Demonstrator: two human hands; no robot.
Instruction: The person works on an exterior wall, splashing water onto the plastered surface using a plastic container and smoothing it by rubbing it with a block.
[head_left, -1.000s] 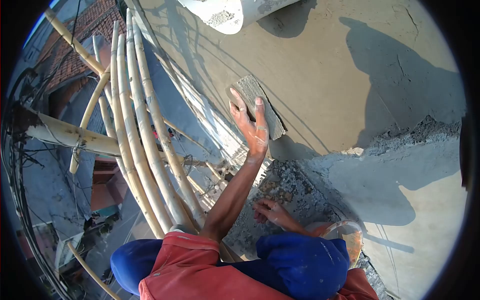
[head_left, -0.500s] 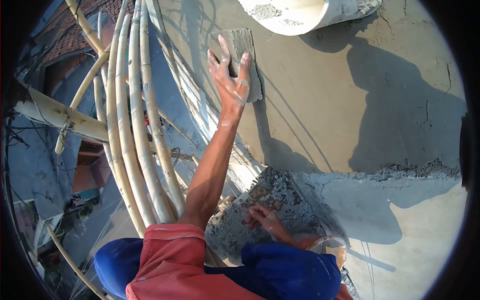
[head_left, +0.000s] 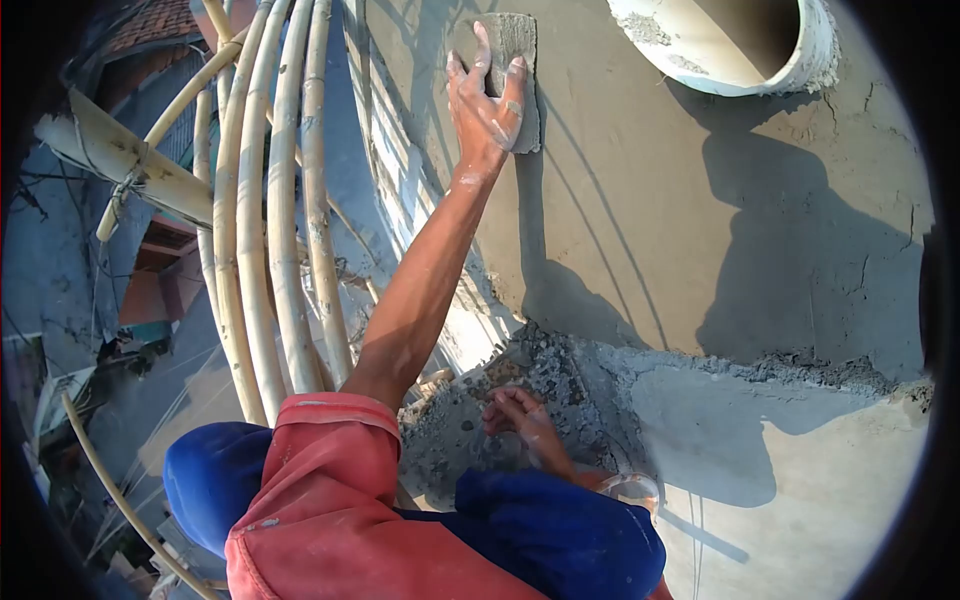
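Observation:
My left hand [head_left: 487, 105] is spread over the back of a grey, mortar-coated plastering float [head_left: 515, 65], gripping it with its face against the plastered wall [head_left: 620, 190]. The float stands near the wall's left edge. Lower down, my right hand [head_left: 522, 420] hangs with loosely curled fingers and nothing visible in it. Below it is a rough, mortar-spattered surface [head_left: 465, 445]. A pale round rim [head_left: 637, 488] shows beside the right forearm, mostly hidden by my blue-clad knee [head_left: 570, 530].
A wide white pipe [head_left: 690, 75] sticks out of the wall at the top right. Bamboo poles [head_left: 285, 200] run along the left, above a drop to roofs far below. A ledge [head_left: 720, 420] with crumbly mortar along its joint meets the wall's base.
The float and my left hand have moved up the wall. My right hand has stayed nearly in place. The view has shifted, bringing more of the pipe into sight.

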